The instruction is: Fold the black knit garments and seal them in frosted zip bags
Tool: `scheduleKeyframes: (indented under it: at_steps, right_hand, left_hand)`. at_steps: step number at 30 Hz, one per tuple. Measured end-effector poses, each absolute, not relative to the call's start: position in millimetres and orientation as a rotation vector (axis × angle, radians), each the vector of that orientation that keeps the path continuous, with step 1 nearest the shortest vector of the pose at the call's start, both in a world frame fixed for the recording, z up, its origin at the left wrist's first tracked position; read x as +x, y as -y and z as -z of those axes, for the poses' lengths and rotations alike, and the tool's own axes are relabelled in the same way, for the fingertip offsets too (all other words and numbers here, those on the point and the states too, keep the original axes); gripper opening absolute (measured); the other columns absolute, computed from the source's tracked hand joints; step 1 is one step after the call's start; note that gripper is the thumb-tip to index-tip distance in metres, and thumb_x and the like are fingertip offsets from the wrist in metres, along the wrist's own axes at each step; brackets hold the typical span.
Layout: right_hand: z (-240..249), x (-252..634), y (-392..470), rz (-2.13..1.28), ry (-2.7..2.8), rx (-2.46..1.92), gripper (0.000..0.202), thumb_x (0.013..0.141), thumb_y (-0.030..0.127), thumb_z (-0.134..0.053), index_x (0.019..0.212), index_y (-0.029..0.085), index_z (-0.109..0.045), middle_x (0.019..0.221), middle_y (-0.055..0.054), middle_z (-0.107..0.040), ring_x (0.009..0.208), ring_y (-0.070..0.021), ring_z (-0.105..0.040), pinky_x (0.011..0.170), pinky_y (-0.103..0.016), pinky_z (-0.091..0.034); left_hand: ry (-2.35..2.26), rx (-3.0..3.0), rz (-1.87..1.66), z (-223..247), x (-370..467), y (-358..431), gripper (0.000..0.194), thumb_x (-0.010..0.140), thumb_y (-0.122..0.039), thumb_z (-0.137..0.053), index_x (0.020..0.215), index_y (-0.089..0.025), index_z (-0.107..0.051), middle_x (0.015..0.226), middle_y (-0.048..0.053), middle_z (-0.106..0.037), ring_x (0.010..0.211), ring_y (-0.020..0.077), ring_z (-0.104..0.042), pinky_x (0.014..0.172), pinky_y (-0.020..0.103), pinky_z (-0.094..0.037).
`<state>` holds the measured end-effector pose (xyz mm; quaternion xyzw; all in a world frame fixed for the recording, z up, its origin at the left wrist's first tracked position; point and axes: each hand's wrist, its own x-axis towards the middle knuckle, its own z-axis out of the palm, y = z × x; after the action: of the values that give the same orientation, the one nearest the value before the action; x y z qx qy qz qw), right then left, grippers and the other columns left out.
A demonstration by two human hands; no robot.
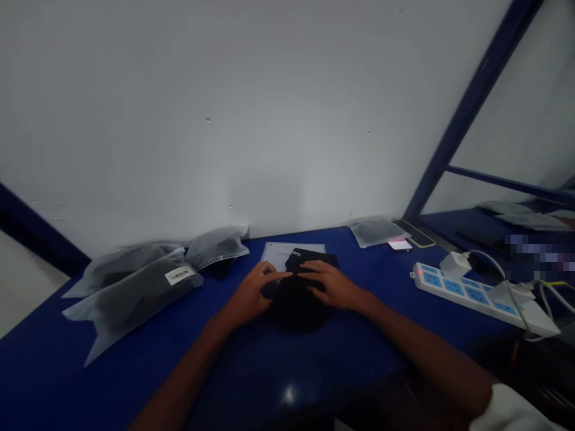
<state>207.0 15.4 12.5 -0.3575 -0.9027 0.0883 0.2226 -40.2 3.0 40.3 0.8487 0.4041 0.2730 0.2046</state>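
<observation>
At centre of the blue bench [67,371], both hands press flat on a dark folded fabric item [296,302]: left hand [251,293] and right hand [332,286] open, fingers spread, no pinch. Looks like mid-fold or smoothing. Next move likely needs an edge grip; frosted plastic bags [135,287] lie left.

No text is showing clearly enough to read; the white barcode label [179,275] on the grey frosted plastic bag [135,296] is appearing too blurred.

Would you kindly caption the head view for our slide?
Both hands, left hand and right hand, rest on a dark folded cloth item on a blue table.
</observation>
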Motion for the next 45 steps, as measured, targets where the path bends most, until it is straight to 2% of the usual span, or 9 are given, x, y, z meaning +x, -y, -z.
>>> scheduleKeyframes:
  at_steps: [5,15,25,30,34,36,39,42,45]
  right_hand:
    - [-15,206,-15,-0.124,2.452,-1.056,0.031,0.084,0.014,-0.051,0.112,0.016,-0.061,0.117,-0.011,-0.062,0.112,-0.0225,-0.056,0.096,-0.039,-0.048]
    - [-12,213,-21,-0.085,2.257,-1.079,0.023,0.08,0.008,-0.051,0.098,0.019,-0.06,0.095,-0.007,-0.067,0.088,-0.0175,-0.063,0.08,-0.03,-0.051]
    - [-18,213,-17,-0.214,2.322,-0.928,0.022,0.071,0.005,-0.052,0.088,0.018,-0.06,0.093,-0.007,-0.065,0.088,-0.0183,-0.06,0.08,-0.031,-0.048]
    - [-30,215,-15,-0.635,2.408,-0.768,0.023,0.064,0.003,-0.054,0.078,0.019,-0.061,0.085,-0.002,-0.065,0.082,-0.0164,-0.06,0.079,-0.029,-0.047]
    - [-42,220,-13,-1.078,2.271,-0.727,0.016,0.081,0.019,-0.053,0.092,0.018,-0.064,0.093,-0.004,-0.066,0.088,-0.0176,-0.062,0.083,-0.032,-0.047]
    - [-46,225,-13,-1.207,2.145,-0.74,0.028,0.089,0.036,-0.047,0.103,0.018,-0.063,0.099,-0.006,-0.066,0.094,-0.0201,-0.061,0.087,-0.037,-0.046]
    - [-49,230,-15,-1.302,2.1,-0.724,0.057,0.077,0.055,-0.062,0.121,0.02,-0.056,0.114,-0.008,-0.063,0.107,-0.0253,-0.058,0.095,-0.043,-0.042]
    - [-48,231,-16,-1.238,2.185,-0.833,0.081,0.061,0.047,-0.08,0.131,0.025,-0.049,0.122,-0.007,-0.06,0.114,-0.0262,-0.055,0.1,-0.043,-0.039]
    - [-44,227,-18,-1.071,2.145,-1.049,0.069,0.068,0.038,-0.077,0.131,0.026,-0.05,0.115,-0.008,-0.063,0.106,-0.0237,-0.059,0.095,-0.043,-0.043]
  left_hand:
    - [-0.91,2.524,-0.723,-30,-38,-6,0.049,0.07,0.003,-0.051,0.101,-0.03,-0.069,0.118,0.004,-0.059,0.114,0.0189,-0.051,0.098,0.038,-0.042]
    - [-0.834,2.593,-0.591,-12,-37,-11,0.058,0.068,0.006,-0.048,0.114,-0.026,-0.064,0.124,0.004,-0.062,0.118,0.0205,-0.052,0.1,0.043,-0.043]
    - [-0.777,2.648,-0.737,-18,-32,-5,0.035,0.079,-0.004,-0.049,0.105,-0.022,-0.066,0.106,0.007,-0.064,0.1,0.0188,-0.057,0.086,0.036,-0.049]
    - [-0.767,2.615,-0.926,-28,-21,8,0.022,0.077,-0.009,-0.052,0.087,-0.02,-0.068,0.101,0.008,-0.061,0.098,0.0204,-0.054,0.084,0.036,-0.047]
    - [-0.82,2.453,-0.832,-34,-12,14,0.015,0.083,-0.019,-0.052,0.085,-0.019,-0.067,0.088,0.005,-0.066,0.085,0.0186,-0.058,0.081,0.034,-0.047]
    - [-0.933,2.306,-0.804,-36,-9,14,0.02,0.087,-0.028,-0.05,0.083,-0.02,-0.068,0.084,0.004,-0.067,0.083,0.0183,-0.06,0.08,0.033,-0.047]
    - [-1.087,2.045,-0.814,-36,-7,12,0.035,0.089,-0.039,-0.047,0.07,-0.018,-0.067,0.085,0.004,-0.068,0.081,0.0183,-0.061,0.077,0.029,-0.046]
    - [-1.196,1.886,-0.847,-34,-6,8,0.049,0.086,-0.049,-0.047,0.051,-0.016,-0.056,0.073,0.002,-0.063,0.067,0.0153,-0.057,0.063,0.025,-0.042]
    - [-1.32,1.802,-0.86,-30,-6,4,0.054,0.084,-0.056,-0.045,0.046,-0.017,-0.046,0.054,-0.002,-0.049,0.052,0.0112,-0.044,0.052,0.024,-0.032]
